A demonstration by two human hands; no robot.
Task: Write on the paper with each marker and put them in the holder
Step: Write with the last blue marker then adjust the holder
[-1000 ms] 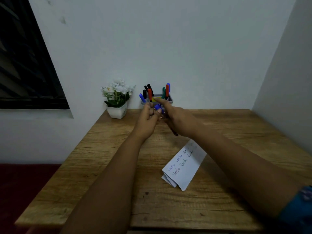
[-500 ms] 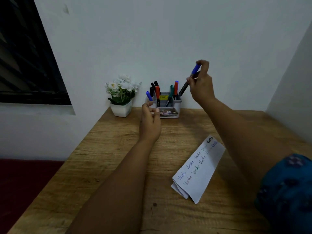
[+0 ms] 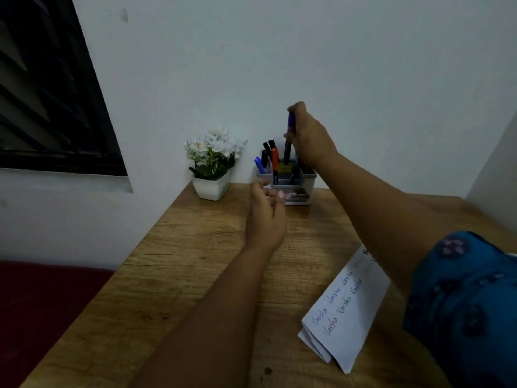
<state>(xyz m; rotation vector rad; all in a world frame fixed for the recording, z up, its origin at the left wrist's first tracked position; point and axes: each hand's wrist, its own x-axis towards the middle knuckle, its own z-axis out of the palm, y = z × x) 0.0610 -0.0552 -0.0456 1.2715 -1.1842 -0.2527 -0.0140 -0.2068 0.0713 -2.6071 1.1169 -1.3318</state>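
1. The right hand (image 3: 309,135) pinches the blue-capped marker (image 3: 289,135) upright over the holder (image 3: 293,186).
2. The marker looks light, stiff and smooth; an upper-barrel grip suits lowering.
3. The left hand (image 3: 265,217) hangs loosely curled, empty.

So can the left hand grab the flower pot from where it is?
Probably yes. The left hand holds nothing and hovers over the table near the flower pot, with bare wood between them. The right hand is busy with the blue marker elsewhere.
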